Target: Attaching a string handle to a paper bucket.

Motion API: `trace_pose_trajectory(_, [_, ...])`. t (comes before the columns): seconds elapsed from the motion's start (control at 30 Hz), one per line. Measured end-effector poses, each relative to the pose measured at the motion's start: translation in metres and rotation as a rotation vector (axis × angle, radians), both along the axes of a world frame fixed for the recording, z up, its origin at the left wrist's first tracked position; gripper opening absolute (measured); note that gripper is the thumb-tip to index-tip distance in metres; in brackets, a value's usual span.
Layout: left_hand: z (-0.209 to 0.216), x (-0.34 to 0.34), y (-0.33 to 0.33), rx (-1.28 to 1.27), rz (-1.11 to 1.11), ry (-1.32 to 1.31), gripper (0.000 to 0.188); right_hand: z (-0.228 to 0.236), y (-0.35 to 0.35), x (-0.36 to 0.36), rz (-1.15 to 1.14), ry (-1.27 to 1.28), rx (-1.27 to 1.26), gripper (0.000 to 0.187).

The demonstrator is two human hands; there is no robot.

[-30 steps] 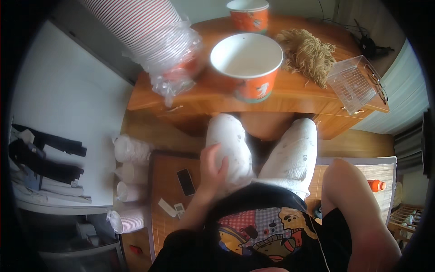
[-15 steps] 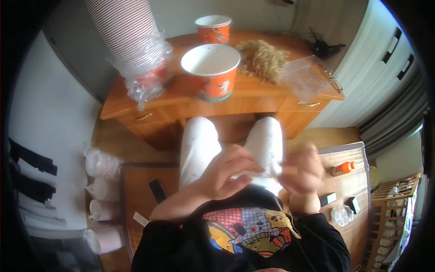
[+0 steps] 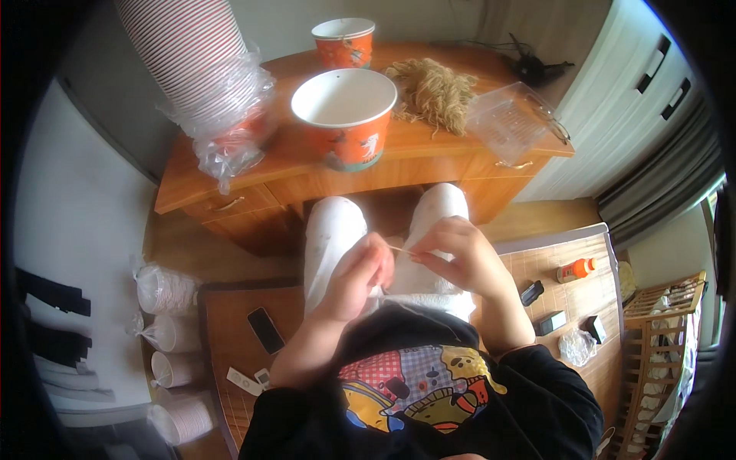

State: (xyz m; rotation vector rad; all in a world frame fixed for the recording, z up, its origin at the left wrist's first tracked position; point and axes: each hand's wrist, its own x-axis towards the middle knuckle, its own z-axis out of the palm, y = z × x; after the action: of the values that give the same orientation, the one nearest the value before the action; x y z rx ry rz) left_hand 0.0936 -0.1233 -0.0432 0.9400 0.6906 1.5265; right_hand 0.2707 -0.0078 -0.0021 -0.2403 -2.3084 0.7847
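Because both hands meet over the lap, short of the counter (image 3: 418, 149), they have the space between its front edge and the black shirt (image 3: 437, 345), with the knees of the white trousers (image 3: 333, 234) reaching close to that edge. A strip of wood runs along the front of the counter from the wrapped stack of cups (image 3: 184, 54) near the left end to the large tub (image 3: 356, 146), and another from there to the clear box (image 3: 506, 123) at the right front corner. One thin pale strand (image 3: 402, 250) spans the short gap between the hands: the left hand (image 3: 360, 276) is curled, gripping one part at its fingertips, and the right hand (image 3: 456, 245) pinches another between thumb and fingers. One tangle of straw-coloured strands (image 3: 433, 96) lies right of the large tub, farther from the hands than the front edge. By count, the counter carries two orange tubs, the small tub (image 3: 345, 50) standing toward the back edge, plus one pair of glasses (image 3: 561, 132) by the clear box. Four bagged stacks (image 3: 169, 287) line the left edge of the mat (image 3: 529, 257), which holds one phone (image 3: 265, 330), one orange bottle (image 3: 576, 270) and two small boxes (image 3: 550, 323).
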Motion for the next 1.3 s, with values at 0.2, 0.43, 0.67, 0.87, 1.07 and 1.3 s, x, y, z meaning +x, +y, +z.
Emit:
trace_pose_trajectory(0.2, [-0.026,-0.035,-0.002,-0.059,-0.129,0.119,0.03,0.004,0.006,-0.022,-0.006,0.045,0.1,0.016])
trace_pose_trajectory(0.43, [-0.009,-0.029,0.031,-0.141,-0.012,0.483,0.038,-0.004,0.014,-0.039,-0.035,-0.034,0.19,0.017])
trace_pose_trajectory(0.67, [0.001,-0.029,0.04,-0.135,0.006,0.399,0.029,-0.008,0.027,-0.04,-0.05,0.021,0.019,0.022])
trace_pose_trajectory(0.87, [-0.007,-0.036,0.053,-0.073,-0.023,0.076,0.029,-0.015,0.031,-0.046,-0.038,0.211,-0.238,0.034])
trace_pose_trajectory(1.07, [-0.006,-0.045,0.065,-0.128,-0.067,-0.096,0.031,-0.027,0.037,-0.067,0.117,0.445,-0.851,0.046])
trace_pose_trajectory(1.3, [0.001,-0.054,0.077,-0.218,-0.095,0.084,0.021,-0.036,0.06,-0.078,0.297,0.473,-1.098,0.032])
